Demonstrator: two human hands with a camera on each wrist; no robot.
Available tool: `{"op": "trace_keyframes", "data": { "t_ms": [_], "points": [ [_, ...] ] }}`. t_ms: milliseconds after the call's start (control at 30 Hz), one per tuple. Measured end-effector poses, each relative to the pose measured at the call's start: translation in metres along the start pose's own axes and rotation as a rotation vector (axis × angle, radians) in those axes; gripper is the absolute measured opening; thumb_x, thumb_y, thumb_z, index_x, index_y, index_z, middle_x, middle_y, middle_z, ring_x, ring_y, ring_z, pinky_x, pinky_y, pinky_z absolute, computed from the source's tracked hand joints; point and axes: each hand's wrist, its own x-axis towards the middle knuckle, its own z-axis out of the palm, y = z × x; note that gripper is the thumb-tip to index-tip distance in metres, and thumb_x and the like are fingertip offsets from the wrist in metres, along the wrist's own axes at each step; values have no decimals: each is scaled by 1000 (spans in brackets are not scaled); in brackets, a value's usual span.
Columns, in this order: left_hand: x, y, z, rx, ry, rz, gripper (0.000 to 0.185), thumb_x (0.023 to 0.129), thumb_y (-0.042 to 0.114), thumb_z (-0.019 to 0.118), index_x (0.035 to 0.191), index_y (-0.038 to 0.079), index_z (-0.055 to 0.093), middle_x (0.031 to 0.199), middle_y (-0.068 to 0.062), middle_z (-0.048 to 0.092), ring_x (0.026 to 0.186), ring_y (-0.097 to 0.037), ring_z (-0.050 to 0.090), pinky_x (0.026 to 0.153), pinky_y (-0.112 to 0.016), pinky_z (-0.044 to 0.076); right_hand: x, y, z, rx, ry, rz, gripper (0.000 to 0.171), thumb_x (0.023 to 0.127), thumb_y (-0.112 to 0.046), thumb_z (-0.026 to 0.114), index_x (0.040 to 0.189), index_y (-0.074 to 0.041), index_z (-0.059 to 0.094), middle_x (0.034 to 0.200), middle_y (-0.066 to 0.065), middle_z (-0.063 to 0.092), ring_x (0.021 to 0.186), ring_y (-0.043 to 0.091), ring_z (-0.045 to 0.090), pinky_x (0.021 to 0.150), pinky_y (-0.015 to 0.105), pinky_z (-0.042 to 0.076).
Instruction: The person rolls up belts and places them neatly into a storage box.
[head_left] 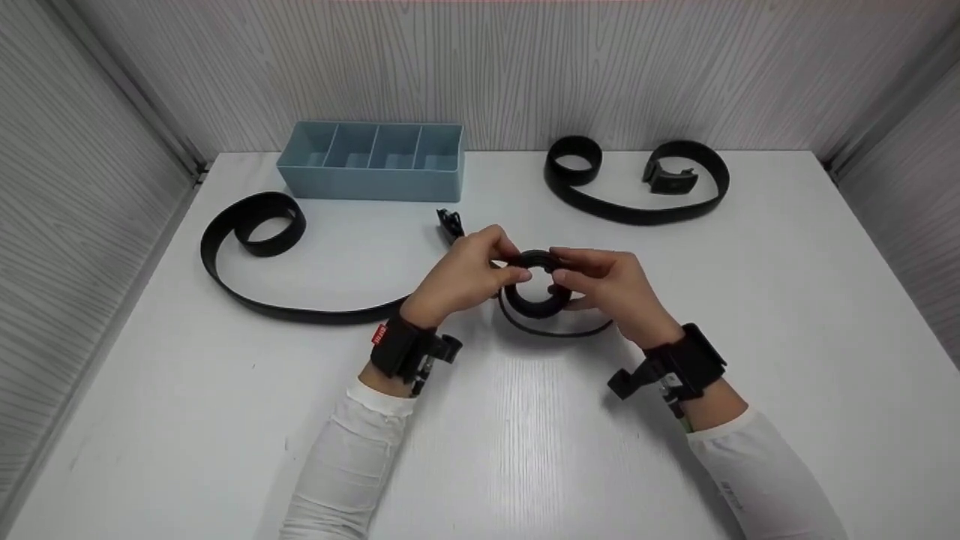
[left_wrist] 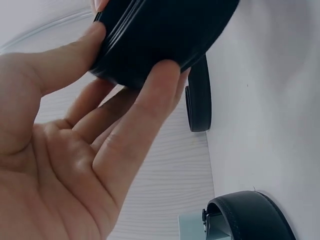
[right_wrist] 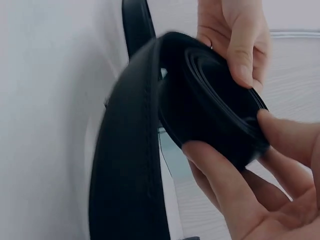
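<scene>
Head view: both hands [head_left: 465,274] [head_left: 607,285] pinch a smooth, tightly coiled black belt [head_left: 534,289].

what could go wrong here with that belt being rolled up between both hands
The coiled belt is held only by fingertips of the left hand and right hand, so a slip could let the coil spring loose. Its loose tail trails on the table and may wind on unevenly. The long belt lies close by the left wrist and could get dragged along.
</scene>
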Motion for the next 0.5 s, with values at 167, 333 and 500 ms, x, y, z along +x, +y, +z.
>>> {"op": "trace_keyframes", "data": {
  "t_ms": [167, 333, 500],
  "points": [
    [-1, 1, -1, -81, 38, -14, 25, 96, 19, 77, 111, 6, 63, 116, -8, 75, 85, -15, 69, 69, -27, 54, 0, 2, 1, 114, 38, -9, 45, 98, -9, 74, 141, -3, 63, 125, 15, 72, 102, 24, 74, 84, 42, 61],
    [0, 1, -1, -61, 27, 16, 22, 95, 15, 78, 107, 4, 65, 105, -7, 77, 74, -14, 66, 64, -25, 51, -1, 0, -2, 64, 16, -8, 47, 96, -12, 77, 140, -3, 64, 126, 16, 71, 104, 25, 74, 84, 41, 61],
    [0, 0, -1, 53, -42, 46, 20, 94, 16, 80, 104, 5, 68, 101, -6, 78, 80, -14, 63, 68, -27, 45, -1, -3, -3, -123, -55, 2, 44, 95, -16, 79, 136, -7, 69, 129, 11, 71, 103, 21, 73, 80, 35, 62]
  ]
}}
